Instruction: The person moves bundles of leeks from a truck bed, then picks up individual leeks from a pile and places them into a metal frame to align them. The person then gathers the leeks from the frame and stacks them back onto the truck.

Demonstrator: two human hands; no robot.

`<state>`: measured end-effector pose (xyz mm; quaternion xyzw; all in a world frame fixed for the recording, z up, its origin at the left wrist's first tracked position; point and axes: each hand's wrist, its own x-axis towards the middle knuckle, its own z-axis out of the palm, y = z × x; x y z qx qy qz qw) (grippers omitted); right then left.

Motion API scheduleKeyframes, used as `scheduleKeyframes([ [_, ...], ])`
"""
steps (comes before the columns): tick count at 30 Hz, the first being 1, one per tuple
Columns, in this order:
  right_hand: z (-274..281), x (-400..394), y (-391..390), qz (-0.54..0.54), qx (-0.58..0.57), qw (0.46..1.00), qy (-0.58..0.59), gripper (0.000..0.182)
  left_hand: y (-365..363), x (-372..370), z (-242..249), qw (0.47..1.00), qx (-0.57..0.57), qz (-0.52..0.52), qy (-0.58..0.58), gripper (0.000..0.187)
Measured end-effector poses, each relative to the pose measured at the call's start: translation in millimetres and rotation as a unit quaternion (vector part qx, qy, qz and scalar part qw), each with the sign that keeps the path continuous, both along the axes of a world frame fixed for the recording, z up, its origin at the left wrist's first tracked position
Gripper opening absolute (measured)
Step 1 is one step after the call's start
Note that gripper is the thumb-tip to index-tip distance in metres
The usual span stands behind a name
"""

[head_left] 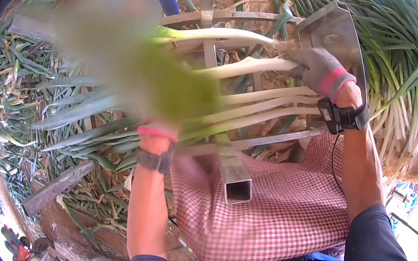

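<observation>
In a grey glove with a pink cuff, my right hand (322, 70) is closed around the root end of a long green onion (251, 66). Several more lie side by side across the metal rack (209, 48), white ends to the right and leaves to the left. My left hand (159, 132) is at the left of the rack over the leaves. A large blurred grey and green shape (155, 68) covers its fingers; I cannot make out what it is. Another green onion (221, 33) lies at the rack's far side.
A big pile of green onions (402, 72) stands at the right, beside an upright metal plate (329, 29). Loose leaves (14, 106) heap up at the left. A square metal tube (238, 188) points towards me above the checked cloth (268, 225) on my lap.
</observation>
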<state>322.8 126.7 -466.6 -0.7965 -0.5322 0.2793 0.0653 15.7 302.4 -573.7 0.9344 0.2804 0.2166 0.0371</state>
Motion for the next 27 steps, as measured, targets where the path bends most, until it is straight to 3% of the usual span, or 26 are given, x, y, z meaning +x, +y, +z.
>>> scheduleKeyframes([
  [2,-10.8,3.5,-6.7,-0.011,-0.063,0.998,0.007,0.028,-3.8,9.4,2.2,0.999,-0.028,-0.016,0.003,0.043],
  [5,-19.5,6.3,17.1,0.089,-0.069,0.993,-0.034,0.033,-18.8,14.4,19.2,0.996,-0.062,-0.023,0.056,0.044],
  [6,-18.1,-0.3,32.1,0.02,-0.03,0.999,-0.034,0.037,-17.2,14.9,17.5,0.997,-0.042,-0.027,0.051,0.044],
  [8,-30.9,-6.2,66.3,0.019,0.074,0.993,-0.089,0.036,-14.7,15.2,18.9,0.997,-0.054,-0.027,0.05,0.045],
  [11,-75.8,-9.8,97.7,0.066,0.15,0.984,-0.075,0.037,-16.3,18.8,30.0,0.995,-0.084,-0.024,0.052,0.047],
  [12,-88.5,-10.7,102.0,0.03,0.128,0.991,-0.01,0.038,-15.6,18.5,32.7,0.995,-0.082,-0.023,0.051,0.048],
  [15,-74.8,-4.1,104.7,0.05,0.195,0.979,0.038,0.041,-9.9,7.1,26.0,0.998,-0.039,-0.014,0.052,0.043],
  [16,-65.8,-5.2,99.1,0.038,0.247,0.968,0.028,0.041,-8.2,0.8,20.7,0.997,-0.077,-0.009,0.028,0.041],
  [17,-56.9,-4.9,89.8,0.034,0.212,0.975,0.05,0.041,-4.2,-3.9,16.3,0.993,-0.115,-0.008,0.002,0.04],
  [20,-40.4,9.2,62.8,0.038,0.074,0.994,0.076,0.042,4.5,-0.4,16.5,0.996,-0.075,0.001,-0.039,0.037],
  [23,-40.5,2.1,37.3,0.001,0.018,0.993,0.12,0.04,19.1,4.6,2.5,0.999,-0.045,0.02,-0.013,0.043],
  [27,-55.3,-3.0,24.5,-0.04,-0.038,0.983,0.177,0.04,34.7,7.6,-23.7,0.993,-0.112,0.015,0.038,0.049],
])
